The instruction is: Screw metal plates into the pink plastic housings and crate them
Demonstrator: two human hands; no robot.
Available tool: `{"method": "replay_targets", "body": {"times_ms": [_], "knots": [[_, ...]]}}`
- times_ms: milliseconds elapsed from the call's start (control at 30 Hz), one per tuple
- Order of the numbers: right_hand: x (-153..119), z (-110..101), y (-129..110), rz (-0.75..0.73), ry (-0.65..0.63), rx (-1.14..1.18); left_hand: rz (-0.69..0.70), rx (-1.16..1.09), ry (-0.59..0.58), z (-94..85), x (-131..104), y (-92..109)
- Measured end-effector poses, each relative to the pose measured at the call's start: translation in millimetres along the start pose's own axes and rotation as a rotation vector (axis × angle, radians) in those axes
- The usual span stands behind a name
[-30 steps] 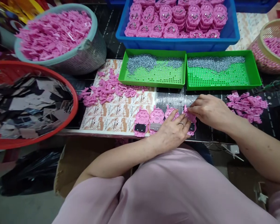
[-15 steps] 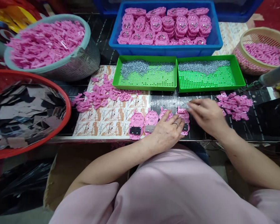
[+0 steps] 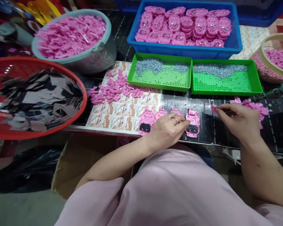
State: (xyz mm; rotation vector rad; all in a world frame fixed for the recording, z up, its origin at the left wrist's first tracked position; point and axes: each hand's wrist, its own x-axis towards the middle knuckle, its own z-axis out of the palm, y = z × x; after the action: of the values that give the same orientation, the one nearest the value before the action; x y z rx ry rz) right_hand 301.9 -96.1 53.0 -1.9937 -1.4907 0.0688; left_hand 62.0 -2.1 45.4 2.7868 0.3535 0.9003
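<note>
Pink plastic casings (image 3: 146,118) lie in a row along the table's front edge, black or grey plates fitted across their lower parts. My left hand (image 3: 169,127) rests over the middle ones, hiding much of them. Its drawn-together fingertips grip the left edge of the rightmost casing (image 3: 194,117), beside the black plate (image 3: 192,129). To the right, my right hand (image 3: 242,121) pinches a small pink plastic piece (image 3: 213,108) between thumb and forefinger, above the black table surface. Behind that hand is a pile of similar pink pieces (image 3: 259,108), partly covered.
Two green trays (image 3: 159,84) hold small silvery parts. A blue bin (image 3: 184,50) contains stacked pink casings. Around the table stand a grey basket (image 3: 97,58) of pink pieces, a red basket (image 3: 83,103) of flat plates and a beige basket (image 3: 267,47). Loose pink parts (image 3: 115,88) lie left.
My right hand has moved right, away from the rightmost casing, and a small pink piece now shows in its fingers. My left fingers have drawn together, uncovering more of that casing. The view has shifted.
</note>
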Motion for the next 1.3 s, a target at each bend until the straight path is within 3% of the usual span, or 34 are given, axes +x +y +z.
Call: {"method": "replay_targets", "body": {"times_ms": [133, 233, 333, 467, 567, 667, 800, 867, 1000, 1133, 1300], "knots": [[-5, 14, -44, 0.175, -0.088, 0.539, -0.038, 0.029, 0.067, 0.0, 3, 6], [-10, 21, -67, 0.102, -0.140, 0.631, -0.093, -0.013, 0.049, -0.5, 0, 4], [-13, 21, -75, -0.216, -0.157, 0.396, -0.243, -0.241, 0.079, -4.9, -12, 1], [-17, 21, -81, -0.713, -0.100, 0.075, -0.554, -0.698, 0.042, -17.3, -27, 1], [-20, 24, -87, -0.855, -0.078, 0.029, -0.675, -0.862, -0.019, -24.9, -32, 0], [-15, 30, -86, -0.870, -0.073, -0.061, -0.617, -0.754, -0.026, -28.1, -36, -4], [4, 41, -69, -0.732, -0.053, -0.200, -0.364, -0.154, 0.015, -27.2, -43, -8], [12, 47, -60, -0.702, -0.053, -0.275, -0.190, 0.031, -0.011, -23.7, -46, -7], [17, 57, -56, -0.758, -0.119, -0.357, -0.005, 0.106, -0.113, -11.3, -48, -3], [13, 58, -66, -0.767, -0.189, -0.425, 0.007, 0.135, -0.170, -1.6, -50, -3], [9, 50, -79, -0.799, -0.227, -0.643, 0.040, 0.150, -0.168, -2.3, -48, -5]]}}
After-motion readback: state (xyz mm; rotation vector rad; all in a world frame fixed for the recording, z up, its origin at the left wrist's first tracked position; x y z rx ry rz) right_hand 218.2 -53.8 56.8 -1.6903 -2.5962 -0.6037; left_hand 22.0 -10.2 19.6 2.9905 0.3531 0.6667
